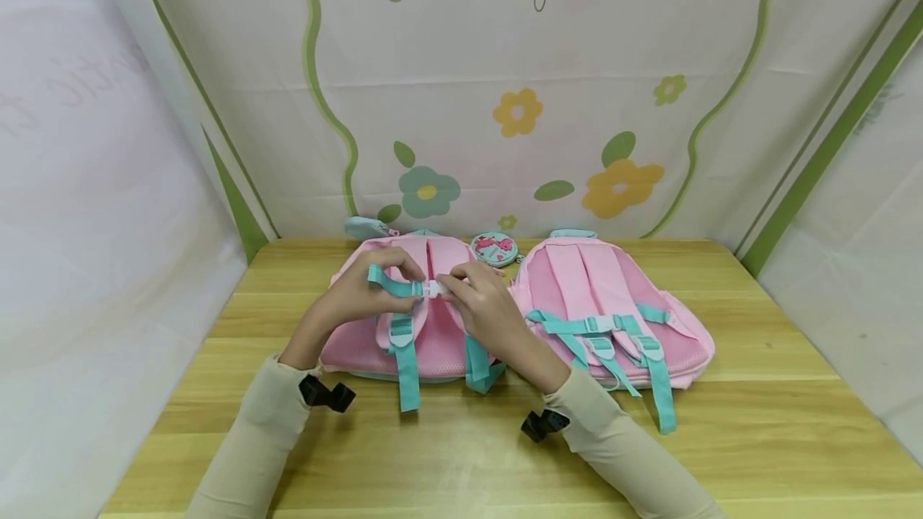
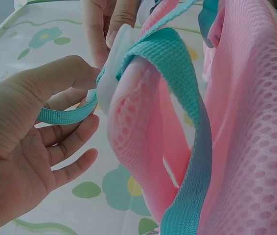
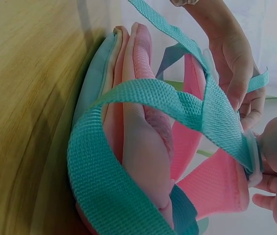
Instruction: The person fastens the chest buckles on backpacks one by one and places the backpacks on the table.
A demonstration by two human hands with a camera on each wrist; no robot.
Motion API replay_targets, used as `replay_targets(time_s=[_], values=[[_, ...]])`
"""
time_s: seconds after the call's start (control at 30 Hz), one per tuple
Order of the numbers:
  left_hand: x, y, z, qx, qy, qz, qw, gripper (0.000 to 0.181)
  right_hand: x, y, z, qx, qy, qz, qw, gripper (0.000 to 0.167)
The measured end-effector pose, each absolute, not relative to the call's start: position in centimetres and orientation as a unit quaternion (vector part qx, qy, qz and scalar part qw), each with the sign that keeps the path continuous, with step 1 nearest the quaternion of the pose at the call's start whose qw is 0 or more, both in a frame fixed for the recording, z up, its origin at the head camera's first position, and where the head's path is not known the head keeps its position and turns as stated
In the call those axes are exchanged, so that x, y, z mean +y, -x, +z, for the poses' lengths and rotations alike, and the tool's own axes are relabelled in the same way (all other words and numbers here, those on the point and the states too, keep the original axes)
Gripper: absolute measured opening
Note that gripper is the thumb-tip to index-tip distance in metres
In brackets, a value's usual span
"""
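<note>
A pink backpack (image 1: 440,347) with teal webbing lies on the table, its straps facing up. Above it, in the head view, a white plastic buckle (image 1: 433,289) sits between the two hands. My left hand (image 1: 356,288) pinches the teal strap (image 1: 392,283) at the buckle's left side, its loose end curling back over the hand. In the left wrist view the last fingers of that left hand (image 2: 26,127) are spread apart. From the other side, my right hand (image 1: 490,315) pinches the buckle's right end. Fingers hide part of the buckle, so whether its halves are fully joined is unclear.
To the right lies a second pink backpack (image 1: 685,343), its teal chest strap (image 1: 566,327) buckled across the shoulder straps. A round pouch (image 1: 494,248) lies between the bags at the back. Teal strap ends (image 1: 407,383) hang towards the front. A patterned cloth wall (image 1: 447,46) stands behind.
</note>
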State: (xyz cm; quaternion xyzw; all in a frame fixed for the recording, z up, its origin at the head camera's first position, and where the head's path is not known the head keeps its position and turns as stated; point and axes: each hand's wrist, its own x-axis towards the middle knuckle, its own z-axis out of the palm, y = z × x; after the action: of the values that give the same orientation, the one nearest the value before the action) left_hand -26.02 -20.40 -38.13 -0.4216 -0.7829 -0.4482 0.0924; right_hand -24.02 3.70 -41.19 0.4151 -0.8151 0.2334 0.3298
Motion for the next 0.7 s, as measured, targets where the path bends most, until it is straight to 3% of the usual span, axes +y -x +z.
replay_targets(time_s=[0.7], values=[[-20.39,26.2,-38.35,-0.783,0.418,-0.452,0.092,0.02,3.65,24.02,-41.43,-0.817,-0.408,0.248,0.322,0.022]])
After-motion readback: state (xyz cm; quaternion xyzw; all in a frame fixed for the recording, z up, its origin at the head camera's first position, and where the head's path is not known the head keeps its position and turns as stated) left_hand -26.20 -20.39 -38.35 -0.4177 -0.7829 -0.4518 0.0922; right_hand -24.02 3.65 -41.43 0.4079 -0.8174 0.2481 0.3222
